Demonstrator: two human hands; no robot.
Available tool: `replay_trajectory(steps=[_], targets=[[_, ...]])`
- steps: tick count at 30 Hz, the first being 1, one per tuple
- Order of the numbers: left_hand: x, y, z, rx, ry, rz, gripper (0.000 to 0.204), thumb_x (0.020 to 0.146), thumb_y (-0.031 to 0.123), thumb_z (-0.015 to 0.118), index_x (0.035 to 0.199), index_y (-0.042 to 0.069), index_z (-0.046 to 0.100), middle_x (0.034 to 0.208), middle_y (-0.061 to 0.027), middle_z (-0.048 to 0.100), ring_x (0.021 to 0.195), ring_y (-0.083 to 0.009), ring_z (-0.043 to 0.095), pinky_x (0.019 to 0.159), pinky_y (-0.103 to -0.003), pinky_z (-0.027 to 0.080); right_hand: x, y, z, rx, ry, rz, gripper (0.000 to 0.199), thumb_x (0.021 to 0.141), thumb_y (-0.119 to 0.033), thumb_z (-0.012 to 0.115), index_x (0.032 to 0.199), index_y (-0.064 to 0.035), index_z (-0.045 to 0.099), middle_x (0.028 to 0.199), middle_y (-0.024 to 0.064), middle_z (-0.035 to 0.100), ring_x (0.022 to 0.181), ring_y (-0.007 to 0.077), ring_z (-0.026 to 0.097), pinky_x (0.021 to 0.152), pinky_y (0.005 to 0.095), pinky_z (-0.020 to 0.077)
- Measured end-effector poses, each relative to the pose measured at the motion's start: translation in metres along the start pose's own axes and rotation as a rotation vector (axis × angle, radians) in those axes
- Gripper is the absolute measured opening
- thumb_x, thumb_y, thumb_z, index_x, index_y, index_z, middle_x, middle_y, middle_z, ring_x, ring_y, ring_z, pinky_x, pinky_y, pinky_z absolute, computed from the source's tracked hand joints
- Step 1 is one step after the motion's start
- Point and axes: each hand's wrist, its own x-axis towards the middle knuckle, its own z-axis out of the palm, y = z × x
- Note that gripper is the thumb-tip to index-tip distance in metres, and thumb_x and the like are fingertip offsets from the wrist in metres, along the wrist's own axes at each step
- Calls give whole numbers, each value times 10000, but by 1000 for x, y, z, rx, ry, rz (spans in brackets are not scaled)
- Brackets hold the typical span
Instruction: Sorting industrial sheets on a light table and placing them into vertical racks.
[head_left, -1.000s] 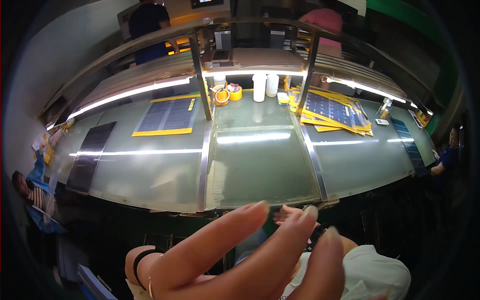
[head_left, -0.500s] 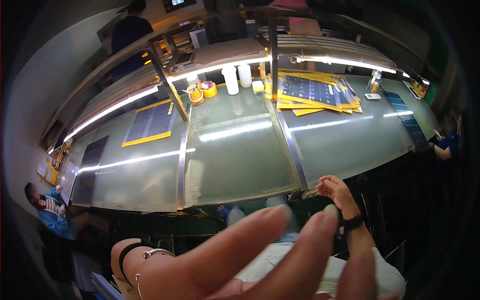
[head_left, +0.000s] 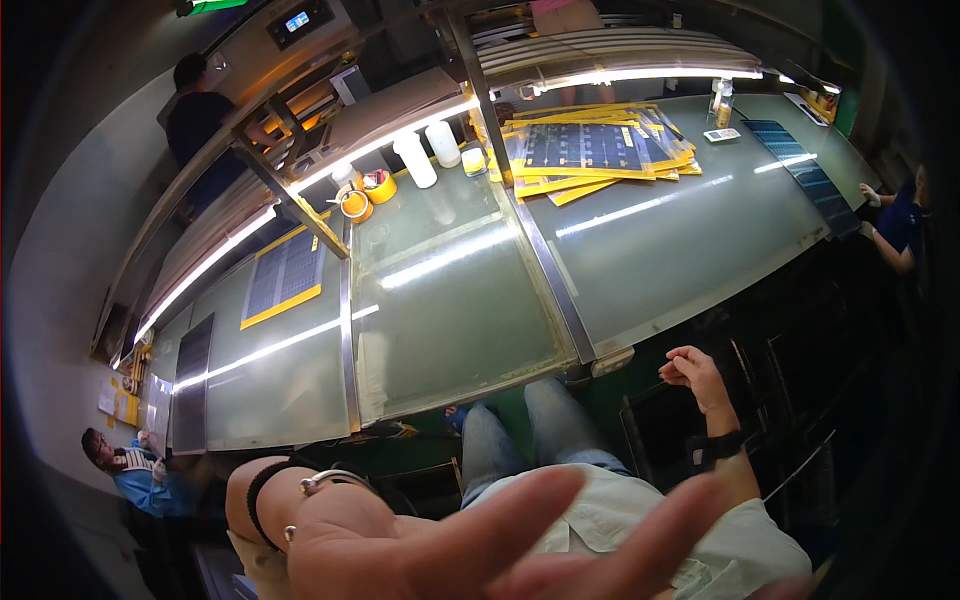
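My left hand [head_left: 480, 545] is raised very close to the camera at the bottom of the view. Its fingers are spread toward the right and it holds nothing. A black band and a metal bangle circle its wrist. My right hand [head_left: 690, 370] hovers over my lap just short of the glass table's near edge [head_left: 590, 350], fingers loosely curled with nothing in them, and a dark strap sits on its wrist. I sit in a pale shirt and jeans. Neither hand touches the table.
On the table lie a stack of dark panels on yellow sheets [head_left: 590, 150], two white bottles [head_left: 415, 160], tape rolls [head_left: 380, 185], one panel on a yellow sheet [head_left: 285, 275] and dark strips [head_left: 800, 165]. Other people sit at the left [head_left: 120, 465] and right [head_left: 900, 220]; another stands behind [head_left: 195, 115].
The view has swung so the table now sits higher and tilted. My left hand stays near the lens with fingers wider apart. My right hand has come into view near the table edge.
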Motion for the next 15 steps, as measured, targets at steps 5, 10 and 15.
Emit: replay_trajectory(steps=[5,10,15], targets=[[-4,6,-18,175,-91,-58,338,780,192,629,1089,312,562,1073,-13,591,1051,-146,505,825,-217,449,30,37,0,2,-67,-17,146,888,-106,486,967,-2,550,805,90,631,727,146,616,680,251,505],[-11,-12,-22,208,-129,7,331,791,195,616,1091,328,569,1043,-13,599,1021,-164,519,796,-219,458,20,57,-14,-44,-6,-41,144,888,-98,479,957,5,551,800,90,631,725,142,614,682,246,502],[-28,-2,-19,-107,112,-163,284,845,211,541,1096,340,582,1028,-13,601,987,-168,508,632,-231,460,22,57,-7,-29,-25,-31,136,887,-99,483,947,3,550,795,92,631,722,140,618,679,245,503]])
